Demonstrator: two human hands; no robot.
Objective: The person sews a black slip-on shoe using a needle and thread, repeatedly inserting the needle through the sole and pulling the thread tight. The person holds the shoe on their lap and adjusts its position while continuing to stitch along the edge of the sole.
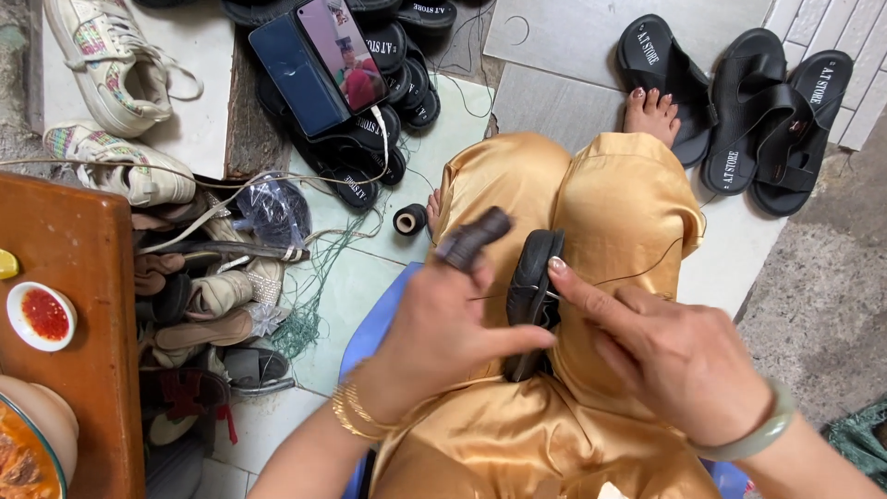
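Observation:
A black sandal [533,294] stands on edge on my lap, over gold satin trousers [605,203]. My left hand [453,328] grips it from the left side, thumb against its lower part; the index finger wears a dark finger guard [473,237]. My right hand [661,346] pinches a thin needle at the sandal's edge, with a dark thread [647,271] trailing off to the right across my thigh.
Black sandals [771,111] lie on the tiles to the right, more are piled under a propped phone [319,60] at the top. A thread spool [408,219], a heap of shoes [208,305], white sneakers [111,69] and a wooden table [69,296] with a sauce dish [41,316] sit left.

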